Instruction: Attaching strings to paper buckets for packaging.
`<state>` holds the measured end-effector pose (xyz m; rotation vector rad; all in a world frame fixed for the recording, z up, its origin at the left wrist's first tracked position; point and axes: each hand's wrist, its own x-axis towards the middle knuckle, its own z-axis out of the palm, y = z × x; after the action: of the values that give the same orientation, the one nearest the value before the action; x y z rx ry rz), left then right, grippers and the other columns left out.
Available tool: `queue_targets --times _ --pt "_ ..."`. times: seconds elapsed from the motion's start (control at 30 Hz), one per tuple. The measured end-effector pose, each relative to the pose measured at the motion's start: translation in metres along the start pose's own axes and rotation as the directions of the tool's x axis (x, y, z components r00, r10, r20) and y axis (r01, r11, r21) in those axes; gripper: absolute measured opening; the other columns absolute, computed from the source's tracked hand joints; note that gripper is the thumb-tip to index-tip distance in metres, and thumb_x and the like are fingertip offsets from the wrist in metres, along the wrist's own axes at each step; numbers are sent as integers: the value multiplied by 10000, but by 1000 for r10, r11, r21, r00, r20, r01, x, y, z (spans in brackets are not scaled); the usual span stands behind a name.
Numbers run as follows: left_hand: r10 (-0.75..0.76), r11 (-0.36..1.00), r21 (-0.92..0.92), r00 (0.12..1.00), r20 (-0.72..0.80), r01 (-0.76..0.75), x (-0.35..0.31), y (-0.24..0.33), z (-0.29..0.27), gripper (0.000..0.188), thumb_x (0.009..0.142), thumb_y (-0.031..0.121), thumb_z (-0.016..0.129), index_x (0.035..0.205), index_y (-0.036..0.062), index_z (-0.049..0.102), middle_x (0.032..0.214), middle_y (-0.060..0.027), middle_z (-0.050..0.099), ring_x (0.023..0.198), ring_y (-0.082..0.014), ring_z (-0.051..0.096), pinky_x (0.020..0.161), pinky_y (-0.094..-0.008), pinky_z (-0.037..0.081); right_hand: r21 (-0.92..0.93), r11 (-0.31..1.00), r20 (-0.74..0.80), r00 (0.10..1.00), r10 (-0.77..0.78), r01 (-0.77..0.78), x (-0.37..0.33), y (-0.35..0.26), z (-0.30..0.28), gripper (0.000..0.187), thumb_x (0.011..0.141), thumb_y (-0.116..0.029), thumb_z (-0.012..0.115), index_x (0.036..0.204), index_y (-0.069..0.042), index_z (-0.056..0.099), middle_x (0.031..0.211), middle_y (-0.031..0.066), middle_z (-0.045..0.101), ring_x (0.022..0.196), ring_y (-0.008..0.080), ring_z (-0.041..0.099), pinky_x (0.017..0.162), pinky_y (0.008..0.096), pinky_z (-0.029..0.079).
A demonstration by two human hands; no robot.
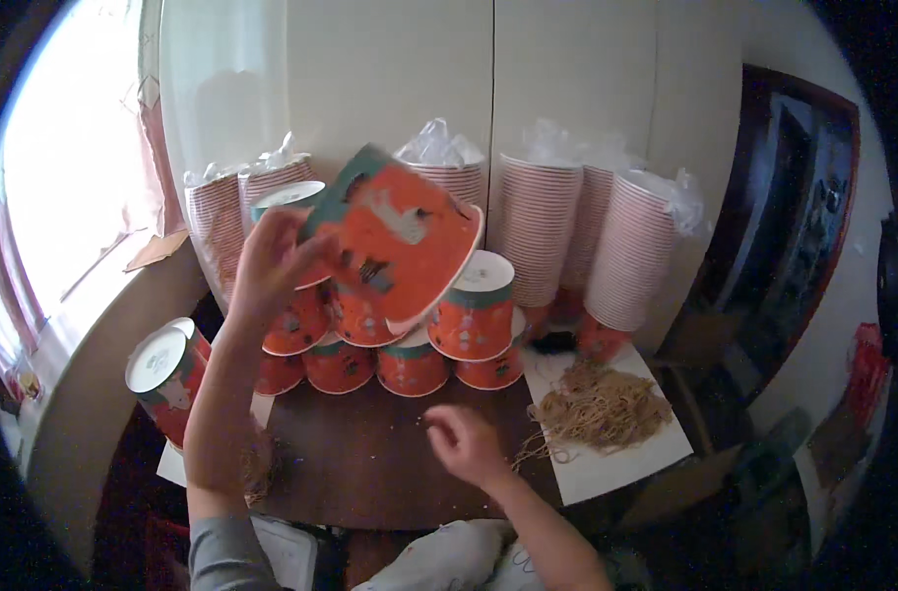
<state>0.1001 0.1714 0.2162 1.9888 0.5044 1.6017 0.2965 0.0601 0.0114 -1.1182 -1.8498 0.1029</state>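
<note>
Up in front of me, my left hand [275, 254] grips an orange paper bucket [410, 231] by its green-banded base end. The bucket is tilted on its side, its white rim facing right and down, and is slightly blurred. Low over the table's middle, my right hand [463, 446] has its fingers curled in; whether anything small is between them is hidden. Behind the raised bucket, more orange buckets stand upside down in stacked rows, among them an upper one [472, 320] with a white base and a lower one [413, 369].
Tall nested stacks of paper buckets [536, 231] in clear plastic line the wall. Brown string [607, 404] lies heaped on a white sheet [621, 473] at the right of the dark table [370, 473]. Further buckets [163, 379] stand at the left, near the window.
</note>
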Motion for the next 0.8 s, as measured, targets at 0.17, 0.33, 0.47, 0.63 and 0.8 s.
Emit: queue_targets --times 0.17,0.33,0.47,0.63,0.8 --pt "-541 627 -507 799 263 592 -85 -67 -16 112 848 168 516 883 63 499 834 -42 562 750 -146 562 638 -282 483 788 604 -254 830 496 -120 14 3 -25 528 809 -223 519 1245 -25 296 1239 103 375 1149 211 364 943 349 310" --pt "-736 153 -472 419 531 868 -145 -115 29 265 852 233 512 1039 46 501 944 -65 579 832 -194 578 726 -332 482 809 546 -148 823 548 -218 0 6 -20 567 724 -118 450 1265 -21 309 1178 112 446 1090 213 426 938 330 316" --pt "-730 338 -297 448 516 893 -172 -158 44 354 840 237 527 1105 10 466 1028 -87 555 919 -185 550 773 -315 461 838 425 -77 699 711 -341 1 14 -20 579 675 -87 433 1243 -11 348 1151 117 473 1070 225 449 921 332 336" --pt "-627 317 -577 623 468 753 -171 -175 64 367 887 279 423 1148 23 436 1126 -115 511 1042 -227 488 885 -356 395 777 322 129 638 759 -541 -11 25 -27 596 611 -60 413 1204 -2 408 1124 119 507 1044 217 478 896 301 357" --pt "-420 211 -648 666 616 732 -196 -186 59 641 823 508 422 1279 74 306 1272 -130 386 1176 -265 365 980 -423 293 650 187 497 599 628 -736 -19 39 -11 576 624 -30 411 1199 0 418 1100 88 527 1023 171 493 881 285 372"
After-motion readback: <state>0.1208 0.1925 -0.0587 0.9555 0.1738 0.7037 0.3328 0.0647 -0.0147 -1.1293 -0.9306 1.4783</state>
